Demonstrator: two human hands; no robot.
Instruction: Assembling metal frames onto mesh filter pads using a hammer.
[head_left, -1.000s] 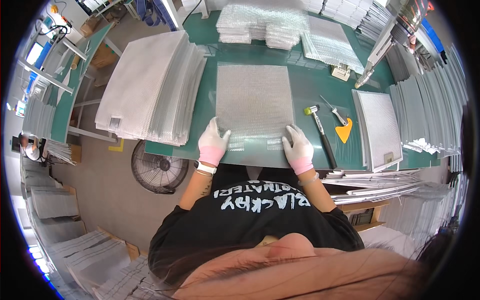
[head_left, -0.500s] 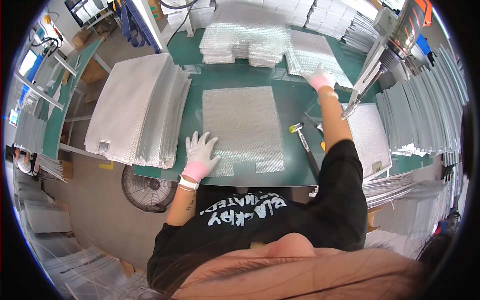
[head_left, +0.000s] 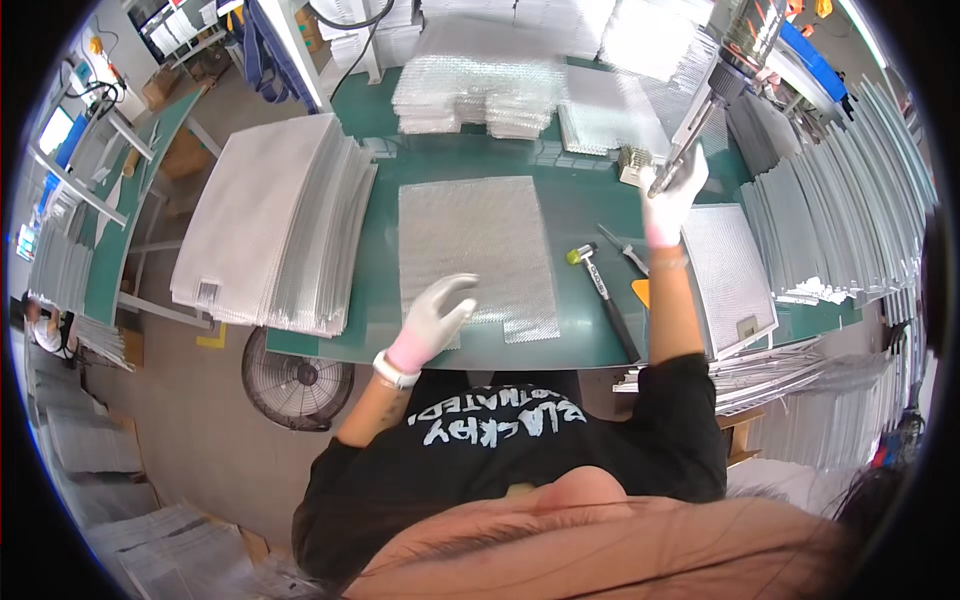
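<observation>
A grey mesh filter sheet with a notch in its near edge lies before me on the green table. My left hand, in a white glove with a pink cuff, is over its near left part, fingers curved, thumb apart, holding nothing. Farther right my right hand, gloved alike, reaches past the sheet. The long metal nose of a hanging power tool crosses in front of its fingers, so their grip is hidden. Beside its thumb is a small metallic block with fine ridges; whether I touch it cannot be made out.
A rubber mallet and a slim pointed tool lie right of the sheet. Tall mesh stacks stand left and at the back. A framed panel and a row of upright panels are on the right.
My left hand has lifted from lying spread on the sheet and its fingers have curled. The right hand has left the back mesh stack, moving right and nearer. The small block has come into view.
</observation>
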